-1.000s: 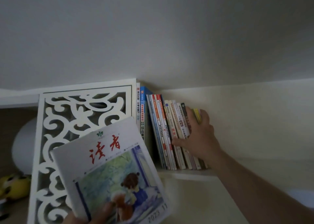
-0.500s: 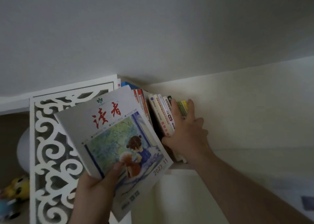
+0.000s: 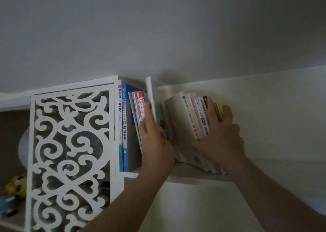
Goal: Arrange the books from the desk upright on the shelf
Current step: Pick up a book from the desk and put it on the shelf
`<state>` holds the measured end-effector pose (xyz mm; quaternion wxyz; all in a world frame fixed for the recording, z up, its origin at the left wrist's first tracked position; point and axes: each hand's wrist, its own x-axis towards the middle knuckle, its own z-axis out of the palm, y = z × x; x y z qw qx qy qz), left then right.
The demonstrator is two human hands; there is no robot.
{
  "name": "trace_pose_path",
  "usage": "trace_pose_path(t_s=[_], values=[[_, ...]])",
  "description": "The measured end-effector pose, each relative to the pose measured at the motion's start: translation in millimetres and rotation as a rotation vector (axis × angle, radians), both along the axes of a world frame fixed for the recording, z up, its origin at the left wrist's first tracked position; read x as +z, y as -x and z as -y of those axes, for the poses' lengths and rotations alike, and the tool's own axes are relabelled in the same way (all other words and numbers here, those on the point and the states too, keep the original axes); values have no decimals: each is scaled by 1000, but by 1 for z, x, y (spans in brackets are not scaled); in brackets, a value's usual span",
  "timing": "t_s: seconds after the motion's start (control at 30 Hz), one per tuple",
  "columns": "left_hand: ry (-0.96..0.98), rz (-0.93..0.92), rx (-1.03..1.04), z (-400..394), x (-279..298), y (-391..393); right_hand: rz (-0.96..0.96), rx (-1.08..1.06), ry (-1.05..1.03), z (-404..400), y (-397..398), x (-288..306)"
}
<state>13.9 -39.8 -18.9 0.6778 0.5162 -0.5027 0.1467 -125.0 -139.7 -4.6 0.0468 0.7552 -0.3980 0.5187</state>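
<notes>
A row of books stands on the white shelf [image 3: 190,176]. My left hand [image 3: 155,143] grips a thin white magazine [image 3: 150,95], held upright and edge-on in a gap in the row. Left of the gap stand the tall blue book [image 3: 127,143] and several thin books with red spines [image 3: 139,106]. My right hand [image 3: 220,136] grips the right group of books [image 3: 187,119], which leans to the right, with fingers over its spines and thumb on the left side. The magazine's lower part is hidden behind my left hand.
A white carved panel [image 3: 70,152] closes the shelf unit on the left. Behind it show a pale round object [image 3: 23,147] and a yellow toy [image 3: 16,184]. A cream wall rises right of the books, and the grey ceiling hangs close above.
The magazine has turned from cover-facing to edge-on and moved up into the gap. My right hand has pushed the right group of books further right, widening the gap.
</notes>
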Motion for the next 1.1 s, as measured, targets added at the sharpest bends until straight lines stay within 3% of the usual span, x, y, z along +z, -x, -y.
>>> trace_pose_path(t_s=[0.17, 0.3, 0.37, 0.5, 0.73, 0.97, 1.1], values=[[-211, 198, 59, 54, -2, -17, -52, -28, 0, -9, -12, 0], [-149, 197, -11, 48, 3, -32, -106, -56, 65, -19, -29, -3], [-127, 313, 12, 31, -6, -42, -120, -89, 121, -24, -42, -6], [9, 610, 447, 7, -30, -72, -117, -115, 115, -27, -67, -4], [1, 344, 342, 23, -28, -91, -87, -160, 67, -23, -92, -4], [-11, 530, 530, 25, -11, -113, -72, -40, 46, -14, -74, -9], [-40, 610, 530, 25, -18, -123, -71, -26, -107, -1, -56, -22]])
